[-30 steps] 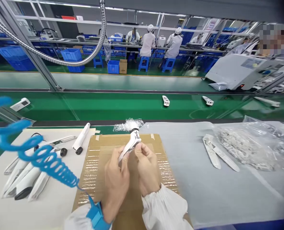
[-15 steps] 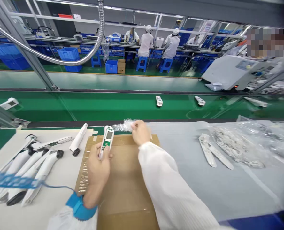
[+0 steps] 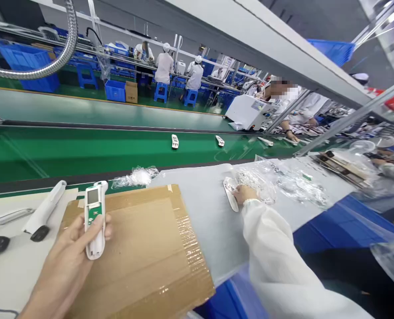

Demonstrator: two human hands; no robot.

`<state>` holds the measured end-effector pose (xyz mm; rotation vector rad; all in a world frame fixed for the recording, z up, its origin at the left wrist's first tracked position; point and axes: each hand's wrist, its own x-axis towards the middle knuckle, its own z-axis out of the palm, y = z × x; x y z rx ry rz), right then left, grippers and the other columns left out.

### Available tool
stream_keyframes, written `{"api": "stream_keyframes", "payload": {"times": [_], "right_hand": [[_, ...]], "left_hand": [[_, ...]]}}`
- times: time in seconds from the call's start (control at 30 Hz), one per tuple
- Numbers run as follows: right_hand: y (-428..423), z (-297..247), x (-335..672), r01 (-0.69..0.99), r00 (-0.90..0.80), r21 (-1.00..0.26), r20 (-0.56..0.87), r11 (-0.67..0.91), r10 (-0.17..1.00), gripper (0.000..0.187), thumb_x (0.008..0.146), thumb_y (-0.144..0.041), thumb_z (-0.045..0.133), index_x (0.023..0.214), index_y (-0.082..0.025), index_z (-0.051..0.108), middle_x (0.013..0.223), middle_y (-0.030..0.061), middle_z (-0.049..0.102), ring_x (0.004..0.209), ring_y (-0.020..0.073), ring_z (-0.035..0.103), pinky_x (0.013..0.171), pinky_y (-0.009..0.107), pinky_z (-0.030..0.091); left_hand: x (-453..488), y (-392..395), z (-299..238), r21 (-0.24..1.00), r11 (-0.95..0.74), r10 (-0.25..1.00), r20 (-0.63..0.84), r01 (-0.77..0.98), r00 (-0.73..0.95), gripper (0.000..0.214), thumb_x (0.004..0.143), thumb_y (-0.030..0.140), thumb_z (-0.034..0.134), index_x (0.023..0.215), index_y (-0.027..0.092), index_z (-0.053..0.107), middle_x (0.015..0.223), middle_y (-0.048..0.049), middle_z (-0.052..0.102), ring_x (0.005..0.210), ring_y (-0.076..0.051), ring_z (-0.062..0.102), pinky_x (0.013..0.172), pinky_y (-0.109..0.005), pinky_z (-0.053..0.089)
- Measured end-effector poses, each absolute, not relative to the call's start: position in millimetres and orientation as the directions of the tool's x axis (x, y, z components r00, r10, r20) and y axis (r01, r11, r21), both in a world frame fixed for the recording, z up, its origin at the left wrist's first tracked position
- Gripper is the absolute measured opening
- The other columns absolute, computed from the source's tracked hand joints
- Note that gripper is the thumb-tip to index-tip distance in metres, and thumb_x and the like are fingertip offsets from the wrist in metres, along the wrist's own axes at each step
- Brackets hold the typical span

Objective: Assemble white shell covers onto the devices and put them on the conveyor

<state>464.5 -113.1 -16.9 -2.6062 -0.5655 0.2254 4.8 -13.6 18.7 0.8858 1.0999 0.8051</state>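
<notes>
Handheld device (image 3: 94, 220) sits in left hand (image 3: 60, 270), right hand (image 3: 245, 193) well apart.

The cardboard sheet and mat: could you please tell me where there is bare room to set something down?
The cardboard sheet is bare right of your left hand. The grey mat is free between it and your right hand; the plastic bags crowd beyond.
</notes>
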Motion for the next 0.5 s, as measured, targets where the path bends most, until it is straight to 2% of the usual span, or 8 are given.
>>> {"api": "stream_keyframes", "payload": {"times": [0.07,0.13,0.2,0.27,0.3,0.37,0.43,0.5], "right_hand": [[-123,-12,481,0.324,0.896,-0.498,-0.113,-0.805,0.43,0.012,0.065,-0.011,0.068,0.058,-0.017,0.06,0.082,0.0187,0.069,0.101,0.0359,0.062,0.087,0.045,0.042],[-128,-6,483,0.318,0.876,-0.563,-0.134,-0.763,0.464,0.016,0.064,-0.01,0.068,0.054,-0.018,0.058,0.074,0.0169,0.069,0.097,0.0357,0.064,0.086,0.045,0.043],[-128,-2,468,0.322,0.841,-0.651,-0.137,-0.688,0.524,0.008,0.066,-0.011,0.065,0.066,-0.018,0.063,0.079,0.0156,0.072,0.092,0.032,0.066,0.083,0.043,0.046],[-122,-3,432,0.263,0.775,-0.805,-0.152,-0.532,0.614,0.024,0.069,-0.013,0.063,0.091,-0.02,0.065,0.094,0.0134,0.074,0.089,0.0275,0.068,0.079,0.04,0.05],[-117,-6,406,0.18,0.727,-0.886,-0.172,-0.426,0.665,0.036,0.068,-0.015,0.063,0.103,-0.022,0.061,0.102,0.0118,0.074,0.088,0.0258,0.069,0.077,0.04,0.052],[-105,-14,345,-0.202,0.564,-0.969,-0.234,-0.142,0.792,0.054,0.062,-0.014,0.069,0.113,-0.025,0.055,0.112,0.0098,0.071,0.089,0.0261,0.069,0.077,0.042,0.053],[-91,-19,284,-0.461,0.427,-0.886,-0.277,-0.056,0.861,0.055,0.061,-0.014,0.071,0.112,-0.026,0.056,0.109,0.0062,0.071,0.087,0.0238,0.069,0.077,0.041,0.054],[-82,-22,237,-0.582,0.289,-0.812,-0.249,-0.037,0.924,0.05,0.062,-0.013,0.071,0.109,-0.025,0.06,0.109,0.0047,0.07,0.092,0.0216,0.067,0.081,0.037,0.053]], "left_hand": [[12,-18,24,0.9,0.427,0.87,-0.384,-0.083,0.307,0.044,0.07,0.049,0.079,0.101,0.023,0.063,0.08,0.0005,0.058,0.066,-0.012,0.05,0.056,-0.02,0.045],[18,-22,27,0.925,0.38,0.865,-0.358,0.008,0.351,0.045,0.073,0.054,0.075,0.103,0.023,0.064,0.069,0.0013,0.056,0.059,-0.012,0.047,0.051,-0.02,0.04],[24,-26,27,0.944,0.296,0.868,-0.328,0.144,0.372,0.047,0.079,0.063,0.063,0.101,0.021,0.065,0.06,0.0006,0.054,0.055,-0.014,0.046,0.048,-0.022,0.037],[35,-30,22,0.949,0.211,0.883,-0.287,0.232,0.37,0.054,0.085,0.067,0.048,0.103,0.019,0.066,0.062,-0.0026,0.059,0.055,-0.017,0.05,0.049,-0.026,0.039],[43,-32,17,0.951,0.175,0.893,-0.262,0.253,0.366,0.057,0.087,0.067,0.043,0.108,0.018,0.065,0.067,-0.0048,0.063,0.057,-0.018,0.053,0.052,-0.028,0.043],[60,-37,5,0.958,0.071,0.918,-0.172,0.277,0.358,0.054,0.09,0.06,0.042,0.118,0.017,0.061,0.088,-0.0095,0.07,0.071,-0.021,0.061,0.063,-0.033,0.05],[74,-40,-9,0.94,-0.11,0.928,-0.019,0.322,0.371,0.044,0.093,0.049,0.047,0.123,0.02,0.059,0.111,-0.0109,0.069,0.095,-0.024,0.063,0.083,-0.038,0.05],[80,-42,-20,0.883,-0.297,0.896,0.126,0.364,0.426,0.035,0.094,0.04,0.048,0.123,0.023,0.06,0.123,-0.0088,0.065,0.112,-0.025,0.059,0.098,-0.041,0.045]]}}
